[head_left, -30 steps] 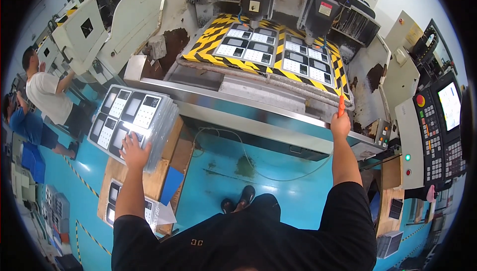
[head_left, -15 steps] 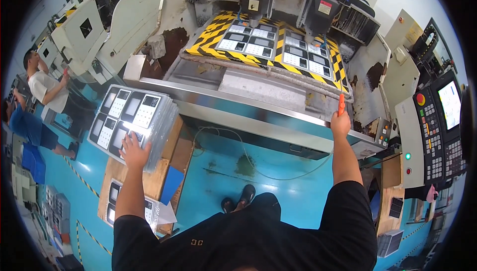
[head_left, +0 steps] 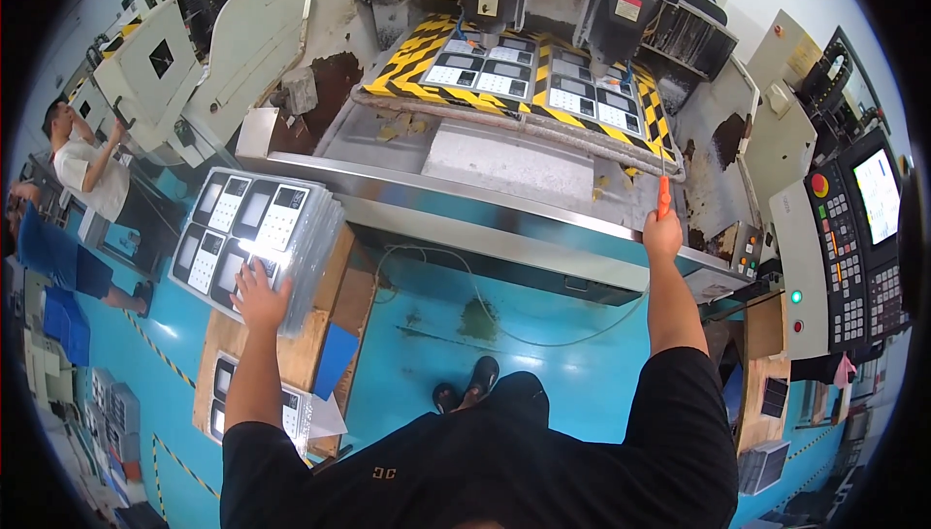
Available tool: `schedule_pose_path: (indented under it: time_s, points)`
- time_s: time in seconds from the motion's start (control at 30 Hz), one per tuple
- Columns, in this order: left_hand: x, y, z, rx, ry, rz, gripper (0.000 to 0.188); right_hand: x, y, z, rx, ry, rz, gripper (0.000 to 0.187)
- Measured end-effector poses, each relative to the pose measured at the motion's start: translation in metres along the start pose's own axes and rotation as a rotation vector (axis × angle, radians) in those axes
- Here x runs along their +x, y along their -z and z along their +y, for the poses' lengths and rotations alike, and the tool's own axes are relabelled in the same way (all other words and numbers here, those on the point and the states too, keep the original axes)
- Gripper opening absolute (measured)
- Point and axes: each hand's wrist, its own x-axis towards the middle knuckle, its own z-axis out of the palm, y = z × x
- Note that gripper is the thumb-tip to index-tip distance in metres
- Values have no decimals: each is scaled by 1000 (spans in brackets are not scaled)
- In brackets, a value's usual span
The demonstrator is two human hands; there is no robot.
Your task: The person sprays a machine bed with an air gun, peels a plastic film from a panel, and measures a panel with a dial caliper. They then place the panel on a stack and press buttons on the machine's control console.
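My left hand [head_left: 258, 297] lies flat, fingers spread, on top of a stack of grey panel sheets [head_left: 207, 228] with dark windows and white button fields. The stack stands on a wooden bench [head_left: 328, 311]. My right hand [head_left: 663, 235] is wrapped round an orange-handled air gun [head_left: 664, 197], held upright at the machine's front edge. Its thin nozzle points toward the bed, which is covered with a black-and-yellow striped sheet [head_left: 407, 68]. Several grey panels [head_left: 505, 80] lie in rows on that bed, beneath two dark machine heads [head_left: 611, 25].
A control console [head_left: 819, 267] with screen and buttons stands at the right. A thin hose [head_left: 504, 343] curves in front of the machine. More panels [head_left: 221, 384] lie on the bench's lower part. Two people [head_left: 92, 165] are at the far left. A blue crate [head_left: 66, 320] stands on the floor.
The air gun and my right hand have shifted slightly, the handle now a little lower against the bed's edge. My left hand stays on the stack. The view has moved slightly.
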Motion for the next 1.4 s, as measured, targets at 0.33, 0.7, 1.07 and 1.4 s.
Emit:
schedule_pose_path:
  time_s: [0.33, 0.7, 1.07, 1.4]
  points:
    - [-3, -10, -4, 9, 5, -7, 90, -10, -6, 6, -15, -8, -5, 33]
    - [-5, -9, -3, 0, 1, 0, 88, -10, -6, 9, -12, -6, 7, 33]
    - [-5, -15, -6, 0, -17, 50, 88, -12, -7, 12, -11, 21, 36, 33]
    - [-7, -12, -5, -3, -7, 33, 88, -10, -10, 16, 2, 14, 39, 32]
